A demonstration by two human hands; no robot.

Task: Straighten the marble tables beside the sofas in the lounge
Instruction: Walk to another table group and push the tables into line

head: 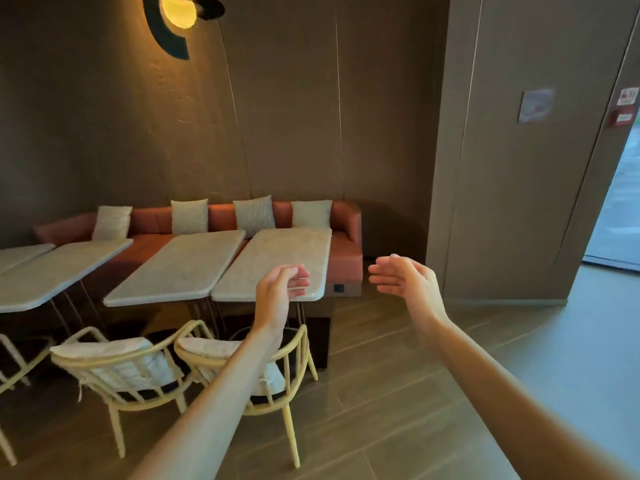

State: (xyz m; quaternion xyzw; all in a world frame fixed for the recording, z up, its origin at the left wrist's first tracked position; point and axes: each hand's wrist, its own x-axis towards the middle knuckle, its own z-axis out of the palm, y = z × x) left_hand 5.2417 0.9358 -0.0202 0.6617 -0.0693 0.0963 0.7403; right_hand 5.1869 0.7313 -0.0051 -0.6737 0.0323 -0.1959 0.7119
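So the rightmost marble table (277, 263) is the one right in front of me; it sits at the right end of the row, its far short edge up against the orange sofa (346, 251), and it's angled a bit so its near left corner just about touches the middle marble table (180, 268); further left there's a third marble table (59, 271), set apart from the middle one, and a sliver of a fourth table (20, 254) at the frame edge.

My left hand (282, 289) is out over the near right corner of that rightmost table, fingers loosely curled, holding nothing; can't tell if it's actually touching the top or just hovering in front of it; my right hand (405, 278) is off to the right of the table, clear of it, palm turned inward with fingers relaxed and mostly straight, also holding nothing.

Along the sofa back there are four cushions (254, 216); two pale yellow chairs (194, 368) with seat pads sit on my side of the tables, below my left arm; behind it all is a brown wall with a glowing round wall lamp (178, 12) up top; wood-look floor (381, 393) underneath, and a bright doorway (620, 202) at far right.
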